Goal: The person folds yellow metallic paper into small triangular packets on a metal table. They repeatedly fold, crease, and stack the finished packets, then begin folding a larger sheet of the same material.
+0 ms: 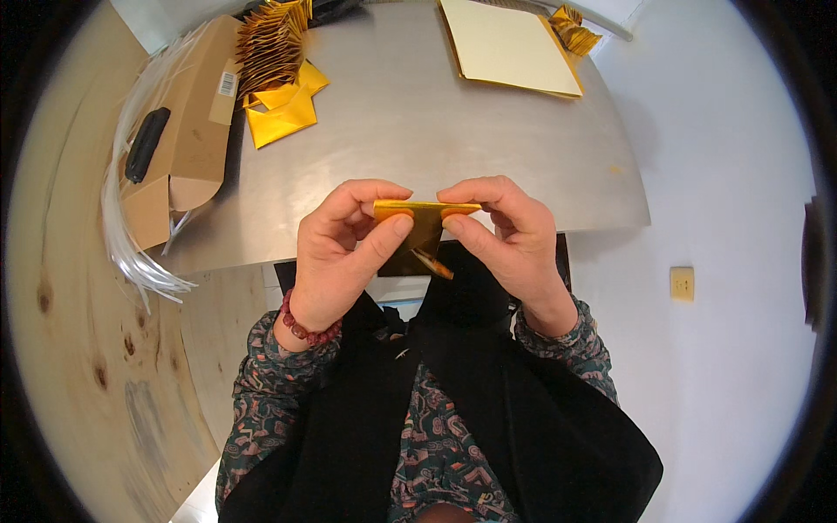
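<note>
Between my two hands, just off the near edge of the table, is a folded piece of gold foil paper, its upper fold running level from hand to hand. My left hand pinches the left end of that fold between thumb and fingers. At the other end my right hand grips it the same way, thumb on the near side. A flap of the paper hangs below the thumbs, with a lighter, curled edge low down.
A metal-topped table lies ahead. At its left stand a cardboard box with clear plastic strips, a pile of folded gold pieces and loose gold pieces. A stack of cream sheets and more folded gold pieces lie far right.
</note>
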`<act>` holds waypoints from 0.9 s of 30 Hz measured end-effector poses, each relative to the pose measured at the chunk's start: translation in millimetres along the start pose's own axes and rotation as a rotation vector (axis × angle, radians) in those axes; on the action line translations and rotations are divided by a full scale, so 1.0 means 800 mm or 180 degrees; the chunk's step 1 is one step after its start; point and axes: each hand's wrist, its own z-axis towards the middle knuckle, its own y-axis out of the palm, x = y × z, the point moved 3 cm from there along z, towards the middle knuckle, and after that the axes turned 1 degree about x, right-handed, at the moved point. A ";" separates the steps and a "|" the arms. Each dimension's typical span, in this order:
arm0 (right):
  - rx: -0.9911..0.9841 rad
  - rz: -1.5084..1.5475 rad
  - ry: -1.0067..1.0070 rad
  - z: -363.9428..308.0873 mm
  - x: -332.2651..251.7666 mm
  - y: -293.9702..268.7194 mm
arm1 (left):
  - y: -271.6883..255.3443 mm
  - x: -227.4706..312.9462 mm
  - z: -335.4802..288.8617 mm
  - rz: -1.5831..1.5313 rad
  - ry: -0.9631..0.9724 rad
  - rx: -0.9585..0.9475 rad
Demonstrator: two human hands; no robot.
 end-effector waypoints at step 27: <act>0.0088 0.0182 0.0250 -0.008 -0.025 -0.001 | 0.018 -0.010 -0.007 -0.0284 0.0050 -0.0191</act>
